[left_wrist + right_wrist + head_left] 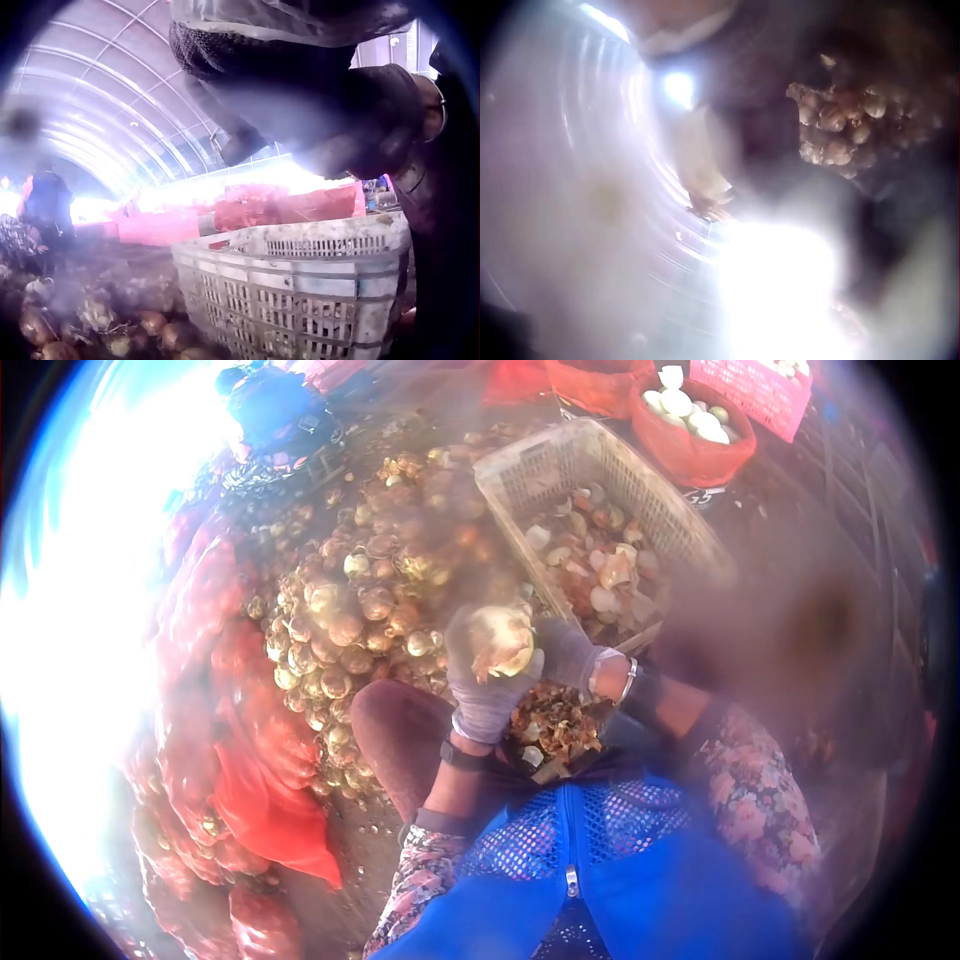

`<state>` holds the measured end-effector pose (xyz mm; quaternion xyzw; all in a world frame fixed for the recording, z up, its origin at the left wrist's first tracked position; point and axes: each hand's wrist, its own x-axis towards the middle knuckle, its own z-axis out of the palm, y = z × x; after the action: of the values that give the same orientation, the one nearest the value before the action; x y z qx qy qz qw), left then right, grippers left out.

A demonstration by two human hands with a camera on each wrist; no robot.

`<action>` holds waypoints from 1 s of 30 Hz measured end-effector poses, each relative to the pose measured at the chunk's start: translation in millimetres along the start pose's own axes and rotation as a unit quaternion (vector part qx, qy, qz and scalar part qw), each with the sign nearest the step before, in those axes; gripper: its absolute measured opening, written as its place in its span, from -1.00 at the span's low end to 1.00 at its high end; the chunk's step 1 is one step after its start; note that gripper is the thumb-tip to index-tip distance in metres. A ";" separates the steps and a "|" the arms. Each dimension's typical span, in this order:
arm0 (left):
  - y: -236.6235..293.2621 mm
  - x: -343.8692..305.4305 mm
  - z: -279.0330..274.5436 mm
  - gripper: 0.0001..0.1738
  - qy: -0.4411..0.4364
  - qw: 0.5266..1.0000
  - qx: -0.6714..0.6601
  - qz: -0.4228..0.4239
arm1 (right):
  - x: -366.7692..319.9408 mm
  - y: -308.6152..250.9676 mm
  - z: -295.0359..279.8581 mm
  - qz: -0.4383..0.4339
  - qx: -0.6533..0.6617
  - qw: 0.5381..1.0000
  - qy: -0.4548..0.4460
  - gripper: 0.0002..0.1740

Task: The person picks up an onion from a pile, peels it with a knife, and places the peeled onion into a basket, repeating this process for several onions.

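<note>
A partly peeled onion (503, 640), pale with a flap of brown skin, sits in my gloved left hand (480, 695), in front of my body. My gloved right hand (568, 652) is close against the onion's right side, its fingers mostly hidden in the head view. In the left wrist view the right hand (375, 109) appears dark and bent inward below the left hand; I cannot tell what it holds. Blurred pale and dark shapes fill much of the right wrist view. Between my legs lies a heap of onion skins (555, 725).
A slatted plastic crate (690, 525) with onions and skins stands ahead to the right. Unpeeled onions (340, 625) spread in a pile ahead left. Red mesh sacks (270, 790) line the left. A red basket (690, 455) holds peeled onions. Another person (270, 405) is at the far left.
</note>
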<state>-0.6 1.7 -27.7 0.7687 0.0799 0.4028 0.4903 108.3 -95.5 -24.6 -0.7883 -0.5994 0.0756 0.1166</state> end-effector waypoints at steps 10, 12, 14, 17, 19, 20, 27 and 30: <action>5.4 6.4 -13.8 -0.28 0.007 0.938 -0.284 -0.201 | -11.5 3.4 32.8 0.051 0.205 0.973 0.093 -0.57; 3.4 1.9 -10.7 -0.27 0.005 0.962 -0.209 -0.179 | -9.3 6.5 34.0 0.078 0.206 0.975 0.018 -0.65; 2.9 2.7 -14.4 -0.24 -0.004 0.957 -0.214 -0.196 | -8.7 16.0 30.9 -0.014 0.115 0.993 0.001 -0.83; 16.2 8.9 -22.4 -0.21 -0.036 0.942 -0.266 -0.200 | -20.4 21.8 -1.4 -0.105 0.231 0.967 -0.023 -0.84; 18.5 5.9 -28.8 -0.21 -0.043 0.929 -0.299 -0.213 | -37.6 15.0 -30.1 0.108 0.772 0.610 -0.141 -0.83; 13.8 6.6 -32.5 -0.15 -0.061 0.924 -0.308 -0.218 | -39.6 19.5 -29.1 0.054 0.755 0.637 -0.149 -0.83; 33.6 16.2 -34.6 0.12 -0.121 0.893 -0.334 -0.276 | -45.7 5.5 -68.5 0.114 0.783 0.611 -0.003 -0.78; 31.7 14.7 -28.5 -0.09 -0.141 0.885 -0.373 -0.242 | -28.8 5.0 -44.3 0.067 0.595 0.763 0.245 -0.72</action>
<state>-19.4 13.0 11.7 0.5347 0.0368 0.1590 0.8292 116.6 -128.7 16.0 -0.5907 -0.3309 0.2292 0.6993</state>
